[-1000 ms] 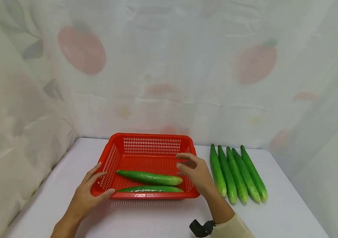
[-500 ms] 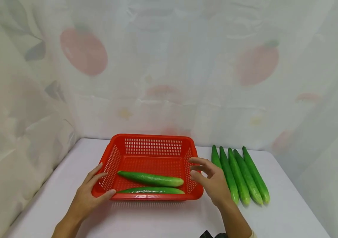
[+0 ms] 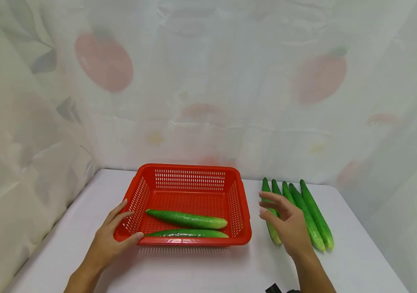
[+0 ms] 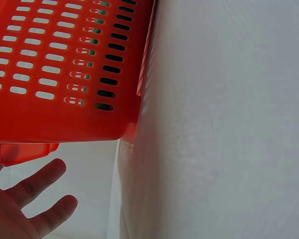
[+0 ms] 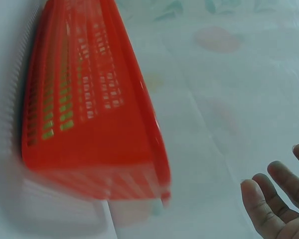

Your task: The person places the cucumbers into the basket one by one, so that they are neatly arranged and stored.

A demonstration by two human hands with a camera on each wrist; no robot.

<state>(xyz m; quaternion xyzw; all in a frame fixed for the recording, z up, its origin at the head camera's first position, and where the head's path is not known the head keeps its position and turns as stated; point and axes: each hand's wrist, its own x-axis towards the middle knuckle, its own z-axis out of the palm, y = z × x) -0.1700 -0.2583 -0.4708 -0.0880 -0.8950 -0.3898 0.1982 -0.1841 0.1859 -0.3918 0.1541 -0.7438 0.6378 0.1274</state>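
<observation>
A red plastic basket (image 3: pixel 190 241) with slotted walls stands on the table. Two cucumbers lie crosswise inside it, one mid-floor (image 3: pixel 186 219) and one partly hidden by the front rim (image 3: pixel 190 233). My left hand (image 3: pixel 106 242) is at the basket's front left corner, thumb at the front rim, other fingers extended along the left side. In the left wrist view, two straight fingers (image 4: pixel 35 186) spread beside the rim. My right hand (image 3: pixel 290 226) is bent loosely with nothing in it, overlapping a row of several cucumbers (image 3: pixel 316 215) right of the basket and hiding parts of them.
The white table (image 3: pixel 212 272) has its far edge against a pale hanging sheet (image 3: pixel 208 81) printed with fruit. More sheeting hangs at the left and right sides. A small black object (image 3: pixel 273 288) shows by the right wrist at the bottom edge.
My right hand has moved right, from over the basket's right side to the cucumber row. My left hand stays at the basket corner; the two cucumbers inside lie as before.
</observation>
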